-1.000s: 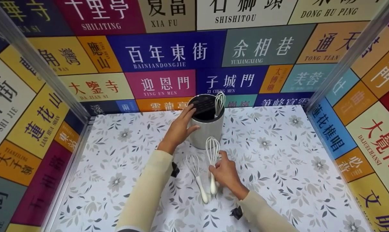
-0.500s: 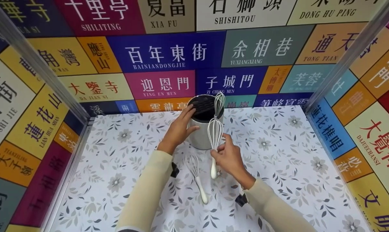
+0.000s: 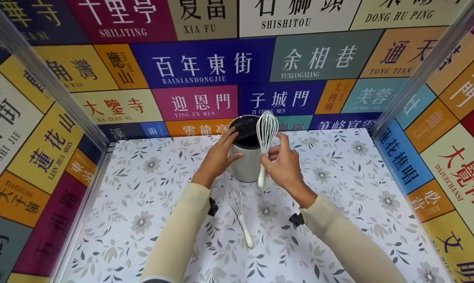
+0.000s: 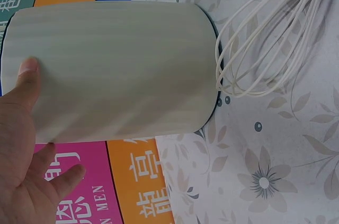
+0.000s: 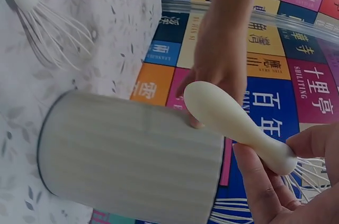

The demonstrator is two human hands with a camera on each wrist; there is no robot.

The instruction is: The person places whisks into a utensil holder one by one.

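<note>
We take this for a small staged booth: colourful panels (image 3: 205, 53) lettered in Chinese characters and romanised spelling wall us in at nine, twelve and three o'clock, pale corner posts (image 3: 417, 74) stand at ten and two, and a flower-patterned tabletop (image 3: 115, 232) spreads toward six.

Right hand (image 3: 286, 163) has lifted the held whisk (image 3: 267, 131) from in front of the canister (image 3: 245, 165) – head view now puts its wires across the canister's right rim, handle against the wall – covering the other whisk (image 5: 230, 211) in the canister.
</note>
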